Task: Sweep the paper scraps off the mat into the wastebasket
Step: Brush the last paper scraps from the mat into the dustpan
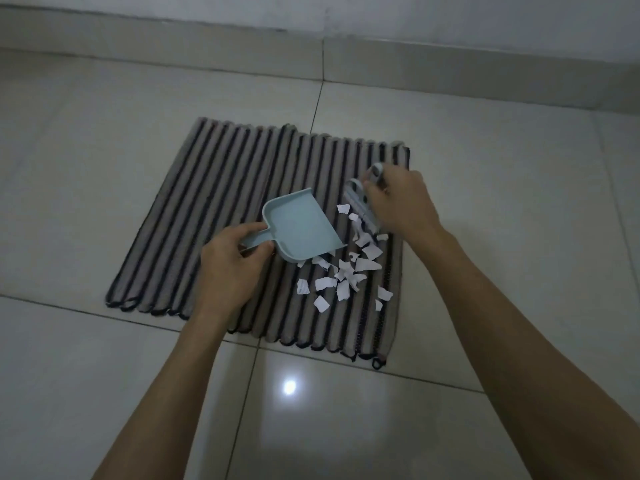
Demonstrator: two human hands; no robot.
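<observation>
Two bare forearms reach in from the near edge, over glossy floor tiles (104, 393), and both hands are busy on the striped mat (207, 188). The left hand (232, 268) has its fingers and thumb wrapped round the handle of a pale blue dustpan (298, 230), tilted with its open lip down toward the mat's right half. The right hand (401, 202) is curled over a small brush (362, 202) near the mat's far right corner; the brush is blurred, so its bristles are hard to make out, but it looks pressed to the mat just beyond the pile. And the paper scraps (343, 271)? Nearly all sit loose on the mat's right side, between brush and pan lip and trailing toward the mat's near edge. The pan looks empty. So it's early days: gathering is barely under way, nothing is collected, and no wastebasket is in sight. Everything remains to be swept, lifted and tipped.
</observation>
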